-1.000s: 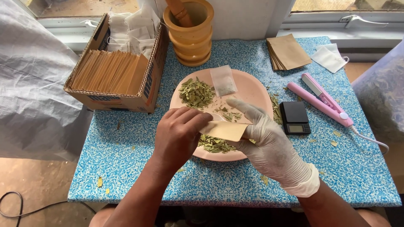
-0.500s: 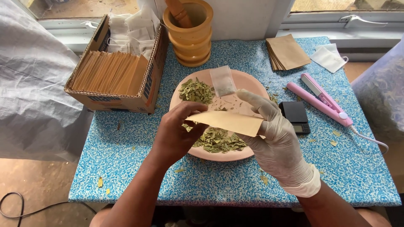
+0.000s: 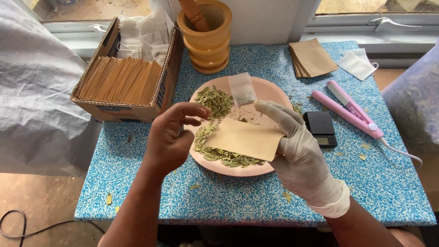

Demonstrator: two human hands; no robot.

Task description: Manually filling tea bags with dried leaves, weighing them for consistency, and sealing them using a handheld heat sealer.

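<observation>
My right hand (image 3: 299,158), in a white glove, holds a flat tan paper pouch (image 3: 242,138) by its right end above a pink plate (image 3: 270,93). Dried green leaves (image 3: 215,101) lie on the plate in two heaps, and a small clear filter bag (image 3: 242,88) with some leaf rests at its far side. My bare left hand (image 3: 170,139) hovers just left of the pouch, fingers apart and holding nothing.
A cardboard box (image 3: 162,89) of tan pouches and white bags stands at the back left. A wooden mortar with pestle (image 3: 206,34) is behind the plate. To the right lie a small black scale (image 3: 320,127), a pink heat sealer (image 3: 350,110), stacked tan pouches (image 3: 313,57) and white bags (image 3: 357,63).
My left hand has let go of the pouch and drawn back to the left with its fingers spread. The right hand keeps the pouch, now lying flatter over the plate.
</observation>
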